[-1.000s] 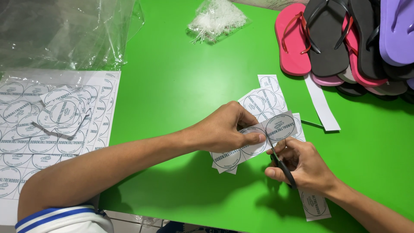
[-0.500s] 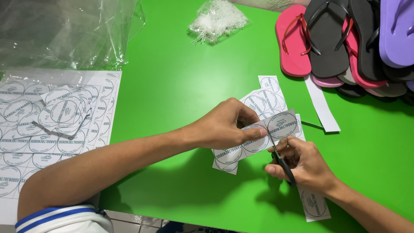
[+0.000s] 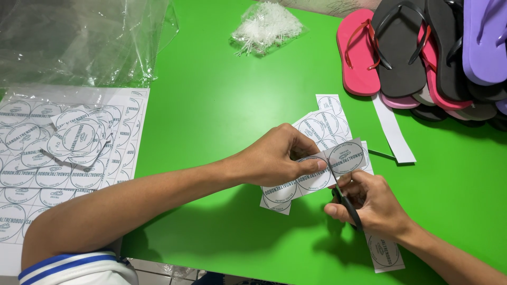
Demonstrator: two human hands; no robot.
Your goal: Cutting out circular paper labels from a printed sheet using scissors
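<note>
My left hand (image 3: pixel 277 157) pinches a paper strip of round printed labels (image 3: pixel 338 163) and holds it just above the green table (image 3: pixel 211 121). My right hand (image 3: pixel 369 203) grips black-handled scissors (image 3: pixel 346 203), whose blades cut upward into the strip between two labels. More label strips (image 3: pixel 325 124) lie flat on the table under and behind my hands. One cut label piece (image 3: pixel 385 253) rests by my right wrist.
Full label sheets with loose cut pieces (image 3: pixel 63 148) lie at the left, under clear plastic wrap (image 3: pixel 79 42). A bag of white plastic fasteners (image 3: pixel 266 26) sits at the back. Flip-flops (image 3: pixel 417 53) in pink, black and purple are piled at the right. A white paper offcut (image 3: pixel 393 132) lies beside them.
The scissors have advanced a little further up through the strip. My left hand has shifted slightly, still holding the strip.
</note>
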